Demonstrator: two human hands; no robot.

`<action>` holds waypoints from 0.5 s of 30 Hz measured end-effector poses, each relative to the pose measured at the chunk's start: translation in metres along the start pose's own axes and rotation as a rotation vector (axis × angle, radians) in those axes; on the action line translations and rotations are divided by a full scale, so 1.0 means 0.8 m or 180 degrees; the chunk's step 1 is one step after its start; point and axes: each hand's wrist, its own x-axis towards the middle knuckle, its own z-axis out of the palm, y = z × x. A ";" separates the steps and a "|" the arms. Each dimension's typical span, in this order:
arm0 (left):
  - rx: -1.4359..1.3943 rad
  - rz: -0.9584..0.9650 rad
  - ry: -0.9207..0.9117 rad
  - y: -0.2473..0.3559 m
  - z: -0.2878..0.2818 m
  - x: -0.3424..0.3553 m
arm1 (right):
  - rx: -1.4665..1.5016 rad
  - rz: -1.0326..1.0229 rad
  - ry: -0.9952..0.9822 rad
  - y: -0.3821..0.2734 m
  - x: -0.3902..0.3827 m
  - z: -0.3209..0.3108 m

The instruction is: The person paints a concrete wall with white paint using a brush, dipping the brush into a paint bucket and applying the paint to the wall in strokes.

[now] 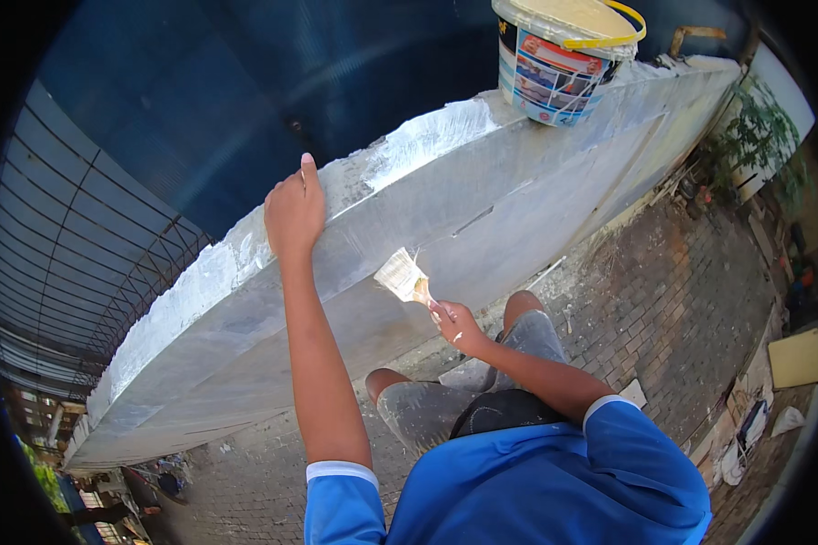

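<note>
Our right hand (459,328) grips a flat, white-bristled paintbrush (404,275) before a grey cement wall (536,182) beside grey brick paving (641,336). Our left hand (295,213) rests on the white-streaked top (438,138); we cannot tell if closed.

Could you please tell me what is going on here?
A person in a blue, white-trimmed shirt has a flat, wooden-handled paintbrush with whitish bristles in the right-hand grip, in front of a smooth grey wall. The left-hand grip rests on the wall's top edge, which is partly coated white. A round, printed plastic bucket with a yellow handle stands farther right on that edge.
</note>
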 end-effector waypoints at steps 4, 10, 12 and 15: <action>0.0027 -0.0055 0.0005 -0.004 -0.001 0.000 | -0.0137 -0.0515 0.0009 -0.071 -0.013 0.001; -0.0065 0.0067 0.0003 0.006 -0.003 0.001 | 0.0234 -0.0477 0.0077 -0.100 0.026 -0.008; -0.0089 0.0114 0.0053 0.004 -0.004 -0.004 | 0.0110 -0.0018 0.0044 -0.072 0.013 -0.016; -0.0066 0.0083 0.0078 0.000 0.000 -0.004 | -0.0828 -0.0150 0.0214 -0.029 -0.033 -0.061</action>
